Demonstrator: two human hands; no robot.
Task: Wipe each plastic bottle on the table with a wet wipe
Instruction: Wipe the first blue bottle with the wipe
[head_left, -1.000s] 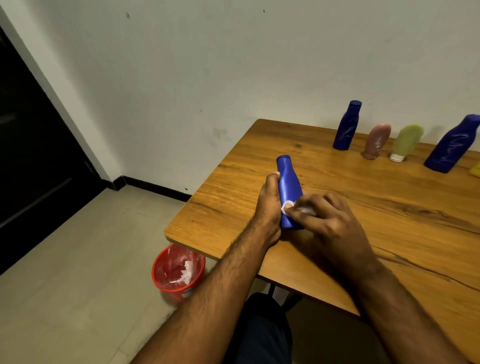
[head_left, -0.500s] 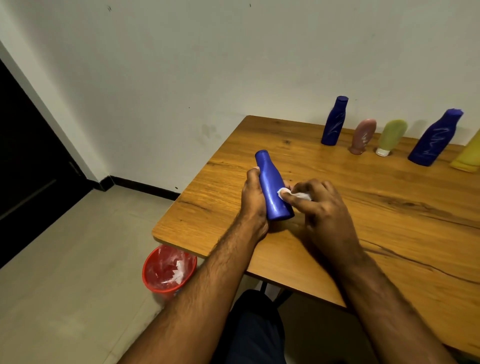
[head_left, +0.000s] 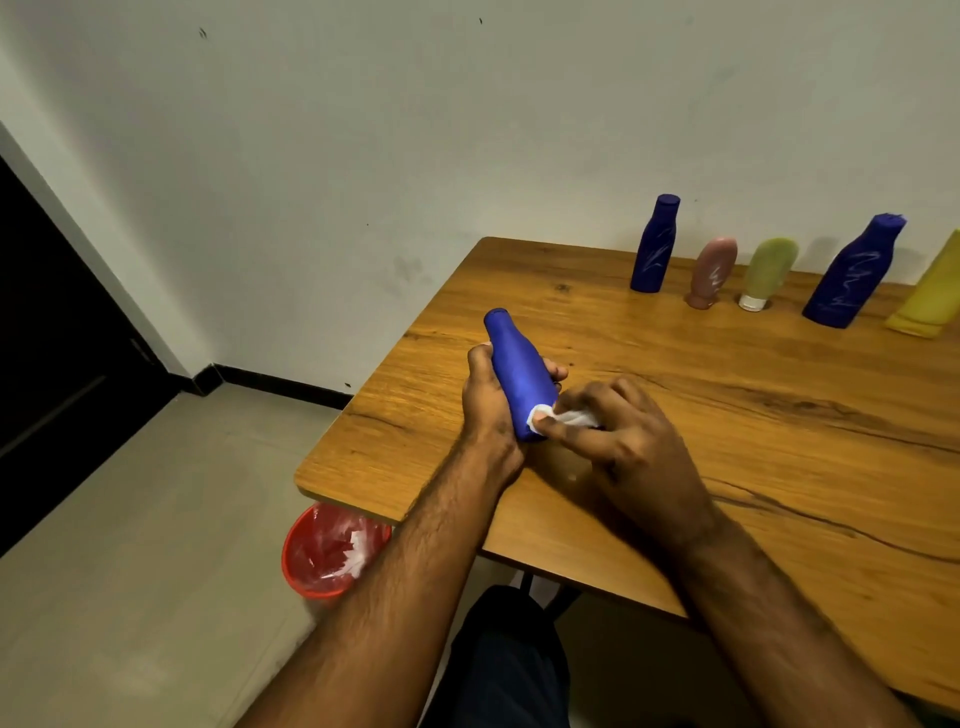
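Note:
My left hand (head_left: 488, 400) grips a blue plastic bottle (head_left: 514, 371), tilted with its cap pointing up and left, just above the wooden table (head_left: 753, 415). My right hand (head_left: 623, 441) pinches a crumpled white wet wipe (head_left: 556, 417) against the bottle's lower part. Along the wall stand a blue bottle (head_left: 654, 244), a pink tube (head_left: 712, 271), a green tube (head_left: 766, 273), a larger blue bottle (head_left: 852, 273) and a yellow tube (head_left: 927, 296) cut by the right edge.
A red bin (head_left: 332, 551) with a clear liner and white wipes inside stands on the floor below the table's left corner. A dark doorway (head_left: 57, 364) is at the far left. My lap shows below the table's front edge.
The wipe has gone up the bottle and back down to its lower part. The view has shifted, so the yellow tube shows at the right edge. My left hand keeps its grip.

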